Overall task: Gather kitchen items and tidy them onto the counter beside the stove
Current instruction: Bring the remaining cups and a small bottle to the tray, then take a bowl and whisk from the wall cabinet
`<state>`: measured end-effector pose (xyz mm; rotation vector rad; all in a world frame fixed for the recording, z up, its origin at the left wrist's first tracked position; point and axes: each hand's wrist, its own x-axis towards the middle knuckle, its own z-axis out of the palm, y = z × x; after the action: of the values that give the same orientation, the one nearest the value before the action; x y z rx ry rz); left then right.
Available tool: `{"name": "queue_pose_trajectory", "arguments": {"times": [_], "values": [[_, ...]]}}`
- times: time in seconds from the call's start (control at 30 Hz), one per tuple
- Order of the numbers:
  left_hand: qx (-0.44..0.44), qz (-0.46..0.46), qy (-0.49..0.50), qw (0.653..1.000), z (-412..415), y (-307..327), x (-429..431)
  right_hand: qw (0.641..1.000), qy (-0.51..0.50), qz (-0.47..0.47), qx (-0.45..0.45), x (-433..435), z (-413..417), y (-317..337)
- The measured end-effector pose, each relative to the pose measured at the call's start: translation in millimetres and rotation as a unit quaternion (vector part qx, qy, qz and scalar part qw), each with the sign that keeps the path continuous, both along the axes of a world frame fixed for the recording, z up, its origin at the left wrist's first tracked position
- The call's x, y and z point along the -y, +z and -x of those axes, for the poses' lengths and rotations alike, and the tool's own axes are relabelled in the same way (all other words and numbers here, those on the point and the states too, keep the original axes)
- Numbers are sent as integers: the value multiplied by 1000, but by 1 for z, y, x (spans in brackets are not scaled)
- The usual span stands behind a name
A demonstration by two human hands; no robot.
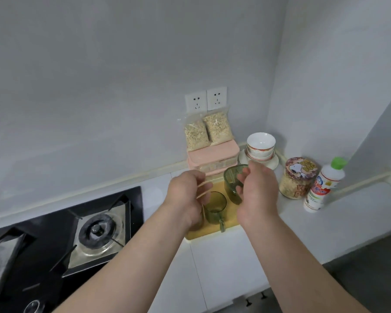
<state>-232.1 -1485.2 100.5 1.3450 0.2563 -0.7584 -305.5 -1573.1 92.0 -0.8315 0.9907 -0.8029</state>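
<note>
counter (303,233), white | on it: yellow tray (203,234), pink box (212,154), saucer (272,163), jar (296,179), bottle (323,186) | stove (54,233) inset L

Both hands are out over the yellow mat (212,234) on the tabletop (235,258), just right of the stove (88,229). Left hand (186,199) is pinching a pair of pale chopsticks (207,190), and the right hand (257,195) grips a see-through green cup (231,184), tipped over at an angle. A second green cup (215,206) stands upright on the mat, handle toward the camera. Behind them: two oat bags (207,132) on stacked pink boxes (212,155), bowls (261,143), a Snoopy jar (297,179) and a white bottle (325,186).
</note>
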Motion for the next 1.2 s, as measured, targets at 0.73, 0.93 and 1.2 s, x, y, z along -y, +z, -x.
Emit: {"name": "queue_pose_trajectory", "arguments": {"times": [0.73, 0.93, 1.2], "values": [[756, -62, -56, 649, 96, 173, -166, 787, 21, 615, -52, -138, 95, 174], [832, -85, -30, 547, 107, 213, -211, 689, -19, 719, -93, -178, 133, 223], [880, -119, 18, 459, 124, 285, -229, 596, -55, 794, -111, -179, 166, 297]]}}
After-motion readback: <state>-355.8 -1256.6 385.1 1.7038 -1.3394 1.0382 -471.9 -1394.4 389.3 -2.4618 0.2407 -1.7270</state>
